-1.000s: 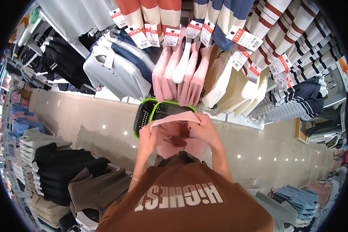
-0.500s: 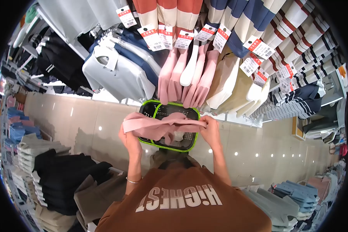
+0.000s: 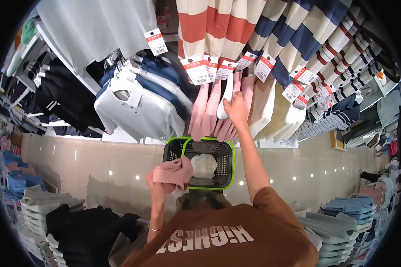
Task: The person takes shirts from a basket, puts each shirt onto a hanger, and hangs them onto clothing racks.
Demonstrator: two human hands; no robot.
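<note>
A pink knit garment is bunched in my left hand, whose fingers are closed on it just left of the basket. My right hand reaches up to the rack, its thumb and fingers closing on a bare white hanger. Pink garments hang on both sides of that hanger, and the farther fingertips lie against them. Below the rack sits a black shopping basket with a bright green rim, holding a crumpled whitish item.
Grey shirts hang at the left of the pink ones, cream garments at the right. Striped garments with price tags hang above. Folded black clothes and grey-blue stacks flank me. Tiled floor runs between.
My right hand let go of the pink garment and rose to the white hanger. My left hand drew the garment left and lower, now bunched. The basket's inside shows more.
</note>
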